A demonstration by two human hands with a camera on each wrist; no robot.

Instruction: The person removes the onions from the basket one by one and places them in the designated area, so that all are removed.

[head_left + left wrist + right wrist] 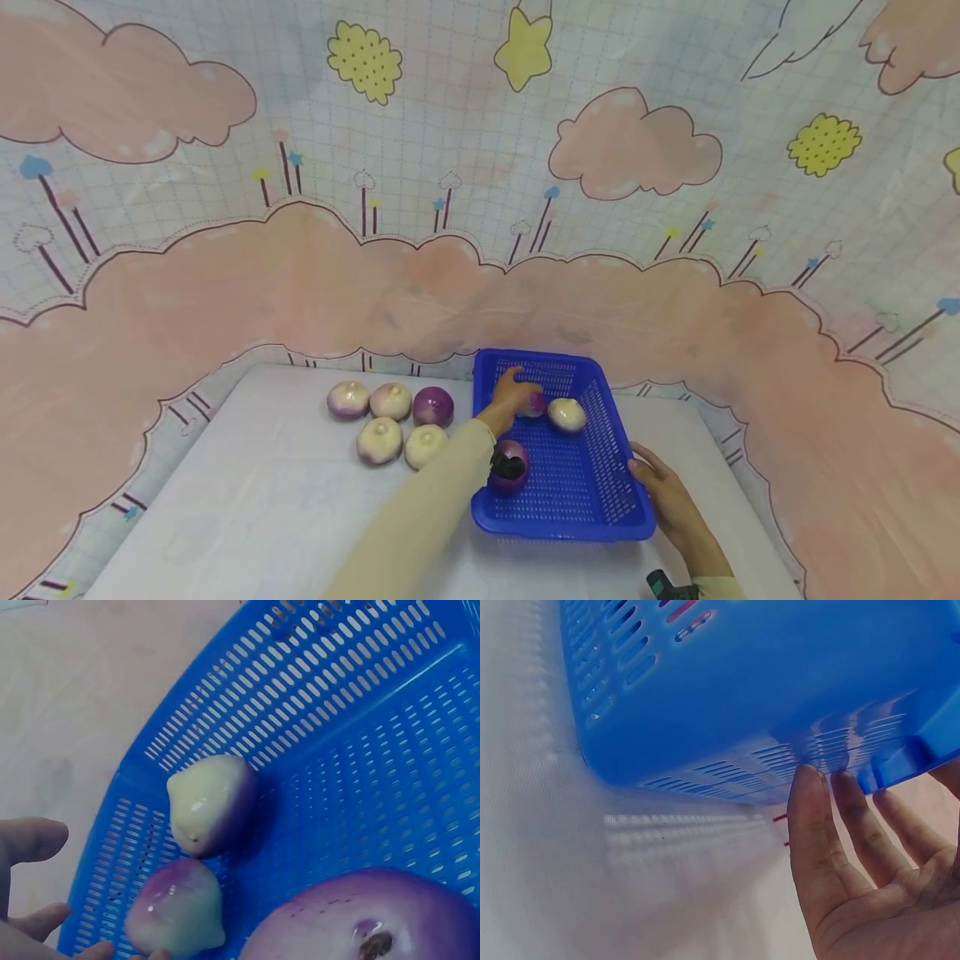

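The blue plastic basket (pixel 592 521) stands on the white table. My left hand (pixel 512 396) reaches into its far part, over a purple-and-white turnip (pixel 176 909). In the left wrist view its fingers are spread and lie beside that turnip. A pale turnip (pixel 567 415) sits alongside, close to the basket's wall. Under my left wrist, partly covered by the wrist strap, is a purple turnip (pixel 517 479). My right hand (pixel 671 500) is at the basket's right side, its straight fingers (pixel 810 817) touching the outer wall and the thumb by the rim.
Left of the basket, several more turnips (pixel 378 440) lie grouped on the white table (pixel 247 483), one of them deep purple (pixel 433 407). A curtain (pixel 375 292) printed with clouds and stars hangs behind and around the table.
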